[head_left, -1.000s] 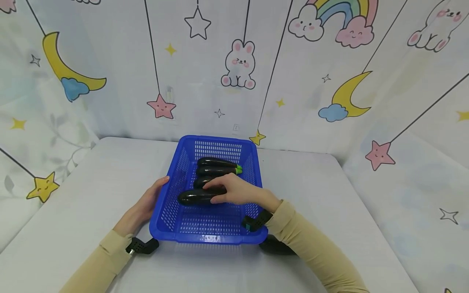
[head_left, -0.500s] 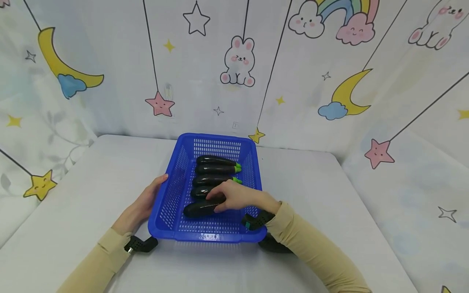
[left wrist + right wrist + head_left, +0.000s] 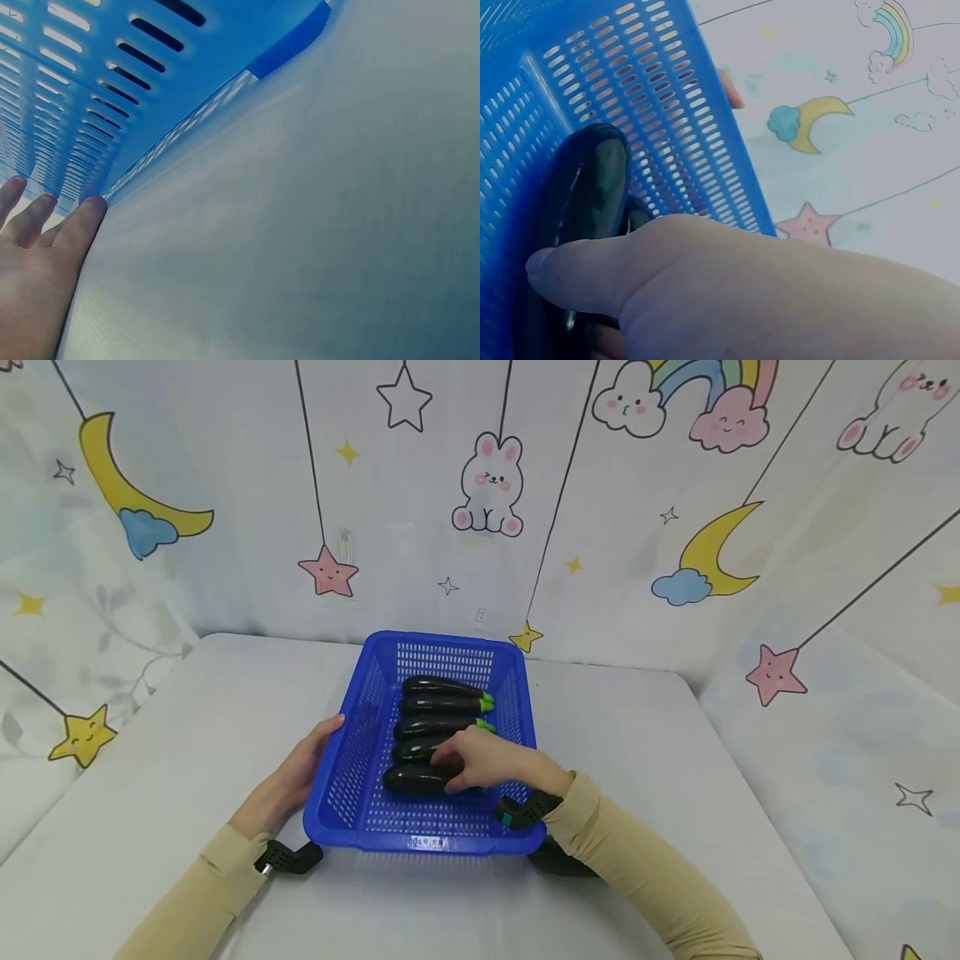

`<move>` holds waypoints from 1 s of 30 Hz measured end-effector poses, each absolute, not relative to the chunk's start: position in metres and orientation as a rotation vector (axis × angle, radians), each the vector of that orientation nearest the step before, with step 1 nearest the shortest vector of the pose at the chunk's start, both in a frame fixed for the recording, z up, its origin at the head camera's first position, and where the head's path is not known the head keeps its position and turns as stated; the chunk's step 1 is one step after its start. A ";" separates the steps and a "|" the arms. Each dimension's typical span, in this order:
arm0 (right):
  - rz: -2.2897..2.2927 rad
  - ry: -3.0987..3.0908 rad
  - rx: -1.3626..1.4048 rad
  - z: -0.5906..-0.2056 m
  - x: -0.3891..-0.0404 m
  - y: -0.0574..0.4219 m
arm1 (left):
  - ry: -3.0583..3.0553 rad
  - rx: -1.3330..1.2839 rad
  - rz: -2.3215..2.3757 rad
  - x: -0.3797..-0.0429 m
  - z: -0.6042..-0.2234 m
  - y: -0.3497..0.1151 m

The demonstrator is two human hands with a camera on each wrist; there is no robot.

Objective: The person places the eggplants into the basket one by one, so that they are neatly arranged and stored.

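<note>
A blue perforated plastic basket (image 3: 431,842) holds several dark, glossy eggplants lying side by side in a row, some with green stem ends showing. My right hand (image 3: 491,758) grips the nearest eggplant (image 3: 412,779) from above, thumb on the near side, covering its right part. In the right wrist view, the thumb lies across that eggplant (image 3: 592,180), whose rounded end points to the basket's corner. My left hand (image 3: 300,768) rests against the basket's left side, its fingers straight on the outer wall in the left wrist view, where the hand (image 3: 45,262) shows at lower left.
Another dark eggplant (image 3: 558,860) lies on the table outside the basket's near right corner, partly under the right sleeve. A white cloth (image 3: 637,735) covers the table. Behind stands a patterned fabric backdrop (image 3: 420,527) with moons, stars and rabbits.
My right hand has brought its eggplant nearer to the basket's front, then slightly right and back. The eggplants behind it show more now. My left hand has stayed at the basket's side.
</note>
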State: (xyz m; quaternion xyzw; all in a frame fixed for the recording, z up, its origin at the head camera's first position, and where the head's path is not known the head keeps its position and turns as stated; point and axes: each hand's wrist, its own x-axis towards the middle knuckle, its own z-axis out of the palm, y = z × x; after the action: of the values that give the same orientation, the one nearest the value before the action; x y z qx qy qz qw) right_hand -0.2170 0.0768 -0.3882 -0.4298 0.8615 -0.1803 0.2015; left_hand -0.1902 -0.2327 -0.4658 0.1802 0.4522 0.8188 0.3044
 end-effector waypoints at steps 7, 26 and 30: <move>-0.491 2.463 -1.172 -0.387 -0.216 0.078 | 1.240 0.441 2.168 -0.191 -0.466 -0.233; -0.572 2.463 -1.136 -0.379 -0.216 0.080 | 1.257 0.436 2.164 -0.191 -0.466 -0.233; -0.603 2.436 -1.156 -0.368 -0.215 0.080 | 1.275 0.407 2.164 -0.190 -0.465 -0.233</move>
State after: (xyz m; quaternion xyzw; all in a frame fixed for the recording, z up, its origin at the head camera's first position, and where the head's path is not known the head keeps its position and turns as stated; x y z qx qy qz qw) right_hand -0.2150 0.0804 -0.3684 -0.4108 0.8660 -0.2145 0.1880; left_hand -0.1902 -0.2333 -0.4652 0.1530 0.4790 0.8128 0.2941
